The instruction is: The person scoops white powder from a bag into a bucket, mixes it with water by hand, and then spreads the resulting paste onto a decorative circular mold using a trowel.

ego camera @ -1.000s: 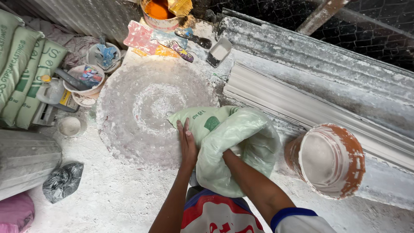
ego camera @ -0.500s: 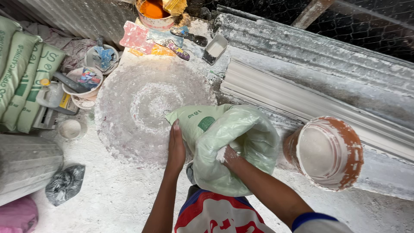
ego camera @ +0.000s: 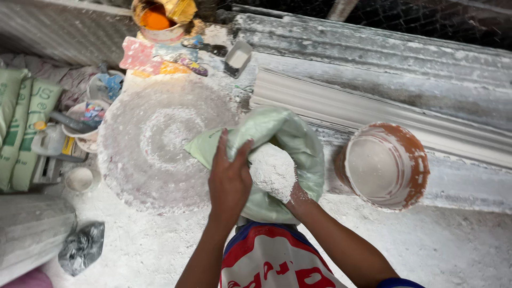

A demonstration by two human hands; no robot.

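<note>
Green powder sack [ego camera: 288, 133] between hands, right [ego camera: 296, 198] seemingly inside

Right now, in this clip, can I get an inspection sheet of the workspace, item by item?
Surface: floor coated in white powder.
Job's things: pale green sack held open, white powder showing in its mouth; round patterned disc lying flat beside it, dusted white.
Clutter: orange-rimmed bucket caked white inside; orange-filled pot; bowls of small tools; stacked green bags; crumpled dark plastic bag.
Grippers: left hand grips the sack's rim; right hand reaches into the sack, fingers buried in powder.
Cables: nothing seen.
Surroundings: long white mouldings along the wall side; wire mesh behind.
</note>
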